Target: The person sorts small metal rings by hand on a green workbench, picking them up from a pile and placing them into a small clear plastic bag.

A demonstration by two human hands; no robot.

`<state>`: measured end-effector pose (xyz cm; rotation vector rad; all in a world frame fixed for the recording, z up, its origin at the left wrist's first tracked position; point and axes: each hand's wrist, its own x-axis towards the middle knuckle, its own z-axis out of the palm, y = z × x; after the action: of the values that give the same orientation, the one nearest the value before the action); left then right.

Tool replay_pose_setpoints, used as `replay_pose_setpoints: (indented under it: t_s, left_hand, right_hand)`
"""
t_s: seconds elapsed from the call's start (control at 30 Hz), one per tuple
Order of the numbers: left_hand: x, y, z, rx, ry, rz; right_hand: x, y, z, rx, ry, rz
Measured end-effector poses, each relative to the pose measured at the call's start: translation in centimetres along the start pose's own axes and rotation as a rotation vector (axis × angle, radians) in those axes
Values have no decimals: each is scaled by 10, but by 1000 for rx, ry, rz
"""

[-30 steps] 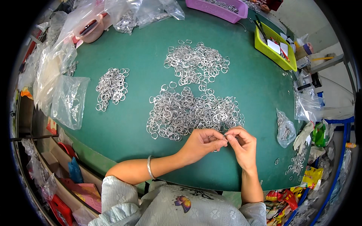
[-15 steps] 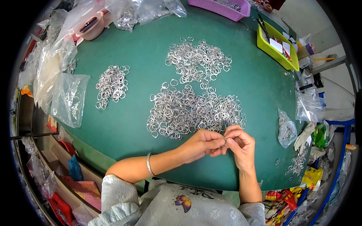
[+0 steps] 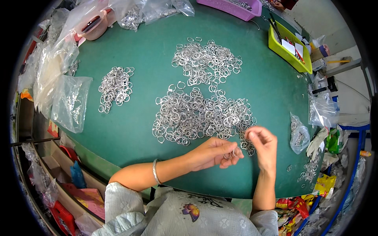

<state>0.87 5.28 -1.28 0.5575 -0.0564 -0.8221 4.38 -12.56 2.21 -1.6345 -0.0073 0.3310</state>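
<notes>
My left hand (image 3: 214,153) is closed, with small silver metal rings (image 3: 232,153) pinched at its fingertips. To its right, raised slightly apart, my right hand (image 3: 264,143) has its thumb and fingers curled together beside the near right end of a large pile of silver rings (image 3: 201,116). Whether anything sits in the right fingertips is too small to make out. Behind that heap lies a second pile of rings (image 3: 206,63), nearly joined to it. A smaller pile of rings (image 3: 115,89) lies off to the left on the green table (image 3: 138,145).
Clear plastic bags (image 3: 71,102) line the left edge, near a pink bowl (image 3: 93,27). A purple basket (image 3: 236,8) stands at the back and a yellow-green basket (image 3: 289,49) at the right. A bag of rings (image 3: 300,137) and a pale glove (image 3: 316,143) lie along the right edge.
My hands were together at the fingertips and have parted. The right hand has moved up and right; the left stays nearly in place, and rings now show at its fingertips.
</notes>
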Motion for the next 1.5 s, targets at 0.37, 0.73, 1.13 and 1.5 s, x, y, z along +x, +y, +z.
replay_pose_setpoints:
  t_s: [0.37, 0.73, 1.13, 1.5]
  left_hand:
    - [-3, 3, 1, -104, -40, 44]
    - [0, -2, 1, -48, 134, 9]
    - [1, -5, 3, 98, 237, 78]
    - [2, -6, -3, 274, 230, 86]
  right_hand:
    - [31, 7, 13, -1078, -80, -562]
    - [15, 10, -3, -864, 94, -579]
    - [-2, 2, 6, -365, 75, -358]
    - [-2, 0, 11, -520, -82, -562]
